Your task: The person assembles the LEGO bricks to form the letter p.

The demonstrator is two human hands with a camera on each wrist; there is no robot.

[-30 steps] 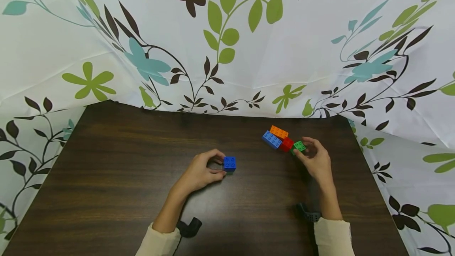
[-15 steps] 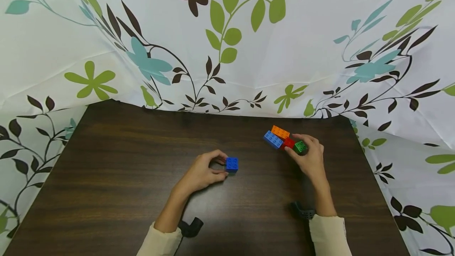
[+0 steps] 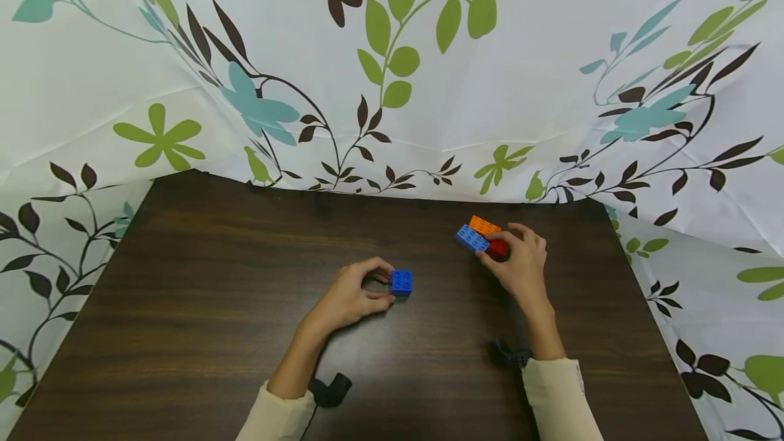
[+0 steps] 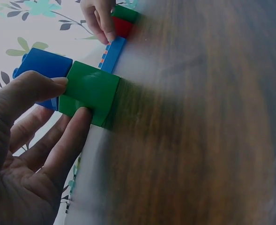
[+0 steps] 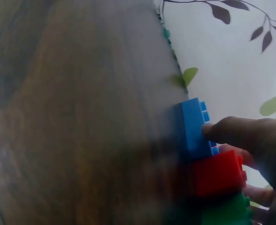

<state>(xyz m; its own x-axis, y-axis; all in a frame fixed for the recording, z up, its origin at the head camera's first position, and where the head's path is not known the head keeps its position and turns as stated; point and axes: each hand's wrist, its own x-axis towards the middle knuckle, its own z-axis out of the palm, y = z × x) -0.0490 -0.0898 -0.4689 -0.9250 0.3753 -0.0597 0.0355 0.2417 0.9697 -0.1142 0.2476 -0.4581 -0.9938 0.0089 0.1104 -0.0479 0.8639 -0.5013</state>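
Observation:
In the head view my left hand [image 3: 349, 295] grips a dark blue brick [image 3: 401, 282] joined on top of a green brick [image 4: 90, 91], which the left wrist view shows, thumb on one side and fingers on the other. My right hand [image 3: 520, 264] is over a row of loose bricks. Its thumb and index fingertips are at the near end of the light blue brick [image 3: 472, 238], and in the right wrist view the thumb tip meets that brick's studded edge. Beside it are a red brick [image 5: 218, 173] and another green brick [image 5: 227, 210], hidden in the head view.
An orange brick [image 3: 484, 225] lies behind the light blue one. The dark wooden table [image 3: 245, 243] ends at a leaf-printed white cloth [image 3: 429, 135] hanging at the back and sides. Black wrist straps [image 3: 331, 390] are on both arms.
My right hand has slid left from the green brick, past the red one, to the light blue brick. My left hand keeps its hold on the dark blue and green bricks.

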